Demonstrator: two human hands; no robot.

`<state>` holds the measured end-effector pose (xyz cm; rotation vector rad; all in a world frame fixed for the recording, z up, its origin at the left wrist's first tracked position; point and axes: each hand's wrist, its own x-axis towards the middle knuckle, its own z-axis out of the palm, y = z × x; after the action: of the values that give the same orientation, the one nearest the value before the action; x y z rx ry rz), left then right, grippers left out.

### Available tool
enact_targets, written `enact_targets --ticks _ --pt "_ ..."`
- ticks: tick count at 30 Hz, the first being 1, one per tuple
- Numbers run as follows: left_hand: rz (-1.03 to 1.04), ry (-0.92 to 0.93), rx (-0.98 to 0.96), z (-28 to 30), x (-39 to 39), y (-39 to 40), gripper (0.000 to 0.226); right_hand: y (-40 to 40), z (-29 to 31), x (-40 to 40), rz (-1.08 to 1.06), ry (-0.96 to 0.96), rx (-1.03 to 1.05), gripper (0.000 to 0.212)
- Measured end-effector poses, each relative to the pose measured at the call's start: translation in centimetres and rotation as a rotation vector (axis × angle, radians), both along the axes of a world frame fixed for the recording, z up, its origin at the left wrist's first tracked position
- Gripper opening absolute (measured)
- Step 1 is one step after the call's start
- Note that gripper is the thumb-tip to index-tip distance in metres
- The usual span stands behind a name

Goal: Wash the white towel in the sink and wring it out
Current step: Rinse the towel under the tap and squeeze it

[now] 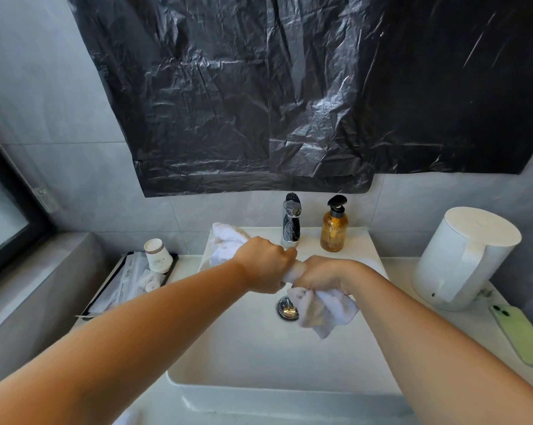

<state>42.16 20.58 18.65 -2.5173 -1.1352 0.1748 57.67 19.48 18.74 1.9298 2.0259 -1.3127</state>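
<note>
Over the white basin at the centre of the frame, both bare hands clamp one white towel and hold it clear of the sink floor. Left hand is a fist around the towel's upper part, knuckles toward the tap, with a loose bunch of cloth sticking out behind it toward the upper left, over the basin's back rim. Right hand grips the towel just beside the left, the two fists nearly touching, with a short tight roll of cloth showing between them. Below the right hand the free end hangs down in folds, partly covering the chrome drain plug.

Behind the hands, at the basin's back edge, stands a chrome tap, and just right of it an amber pump bottle with a black head. On the counter at the right edge sits a white electric kettle, with a pale green phone lying camera-side up below it. Left of the basin, a black tray holds a stack of paper cups and wrapped sachets. Crumpled black plastic sheeting covers the wall across the upper frame, and a dark window frame runs along the left edge.
</note>
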Motion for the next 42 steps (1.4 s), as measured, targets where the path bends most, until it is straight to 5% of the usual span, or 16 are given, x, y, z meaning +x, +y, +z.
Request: enact_targets --ticks 3,6,10,13,15,20,25,31,37,42 --pt "0.279 -0.421 -0.181 0.0 -0.7 -1.3 0.043 0.3 0.9 -0.7 0.02 -0.158 0.322 0.019" --pt "0.435 -0.882 -0.587 1.8 -2.3 -1.7 0.055 -0.7 4.1 -2.0 0.217 -0.432 0.726 0.022" --pt "0.139 -1.327 -1.357 4.7 -4.5 -2.5 0.055 -1.7 7.0 -3.3 0.587 -0.443 1.361 0.031" --pt "-0.015 -1.424 -1.523 5.9 -5.1 -3.1 0.051 -2.1 8.3 -4.3 0.761 -0.429 1.682 0.017" --pt "-0.068 -1.439 -1.588 5.8 -5.2 -3.6 0.048 -2.3 9.5 -4.4 0.785 -0.422 1.771 0.032" --pt "-0.112 -1.509 -1.537 5.0 -4.4 -4.1 0.041 -3.1 11.4 0.2 0.67 -0.112 1.487 0.079" --pt "-0.013 -1.581 -1.723 4.5 -3.6 -3.7 0.036 -4.6 8.5 4.2 0.794 -0.225 1.742 0.068" --pt "0.034 -0.948 -1.952 6.8 0.5 -3.8 0.019 -3.6 5.9 3.0 0.873 -0.113 1.736 0.053" --pt "0.271 -1.137 -1.682 7.3 1.6 -3.8 0.017 -2.2 6.7 3.8 0.716 -0.352 1.659 0.03" --pt "0.338 -1.091 -1.17 5.8 2.7 -2.8 0.014 -1.9 7.0 2.5 0.527 -0.631 1.263 0.05"
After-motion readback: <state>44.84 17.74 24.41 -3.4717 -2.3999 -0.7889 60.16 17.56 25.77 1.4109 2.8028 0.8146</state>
